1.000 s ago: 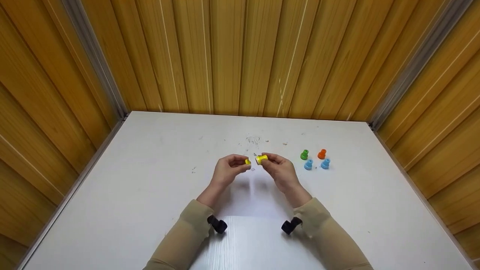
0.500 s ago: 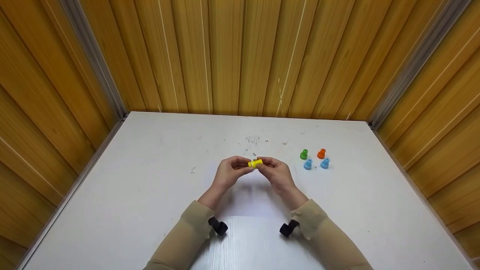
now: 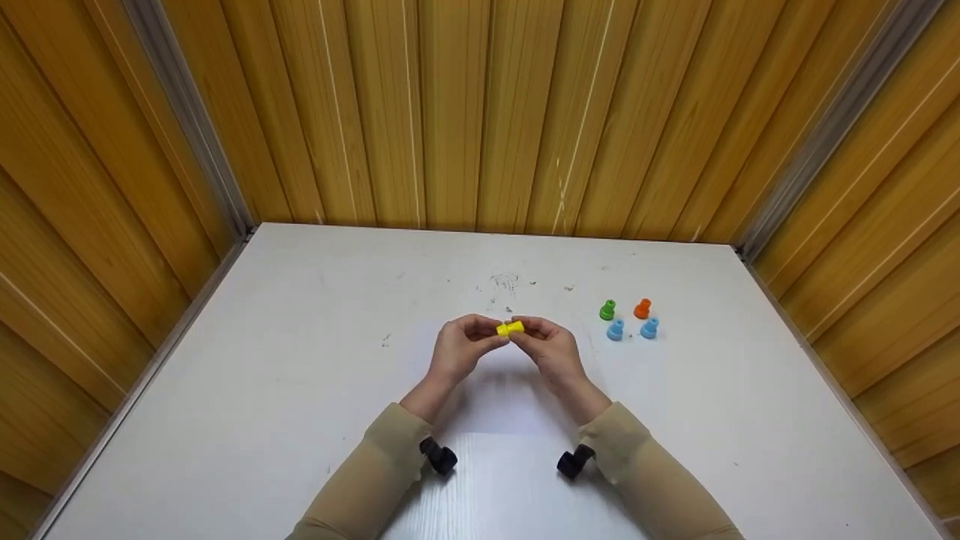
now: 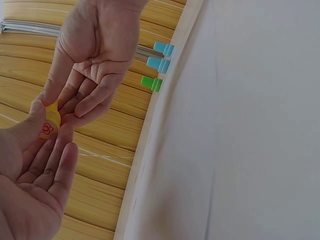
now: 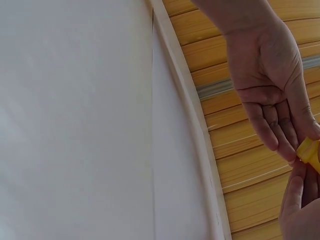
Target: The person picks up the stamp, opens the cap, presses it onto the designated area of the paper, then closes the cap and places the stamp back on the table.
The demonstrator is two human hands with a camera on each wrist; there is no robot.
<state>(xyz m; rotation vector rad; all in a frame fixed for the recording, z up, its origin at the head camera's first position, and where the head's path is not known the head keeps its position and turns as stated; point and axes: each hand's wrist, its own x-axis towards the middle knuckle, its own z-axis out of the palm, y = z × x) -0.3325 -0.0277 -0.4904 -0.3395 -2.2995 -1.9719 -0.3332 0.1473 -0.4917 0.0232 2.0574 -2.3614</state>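
A small yellow toy stamp point(image 3: 510, 328) is held above the table between both hands in the head view. My left hand point(image 3: 457, 352) pinches its cap at the left end, thumb against fingertips. From the other side my right hand point(image 3: 556, 354) grips the stamp's body. Cap and body meet. A red flower picture shows on the yellow stamp point(image 4: 48, 129) in the left wrist view. Part of the yellow stamp point(image 5: 309, 151) shows at the right edge of the right wrist view, the rest cut off or behind fingers.
Right of the hands stand a green stamp point(image 3: 607, 310), an orange stamp point(image 3: 643, 308) and two light-blue stamps, one nearer point(image 3: 615, 330) and one farther right point(image 3: 649, 328). White paper point(image 3: 517, 420) lies under the hands on the white table point(image 3: 315, 300). Wood-look walls point(image 3: 450, 112) enclose the back and sides.
The hands have come together. The yellow cap in the left hand and the stamp body in the right, apart a second ago, now meet.
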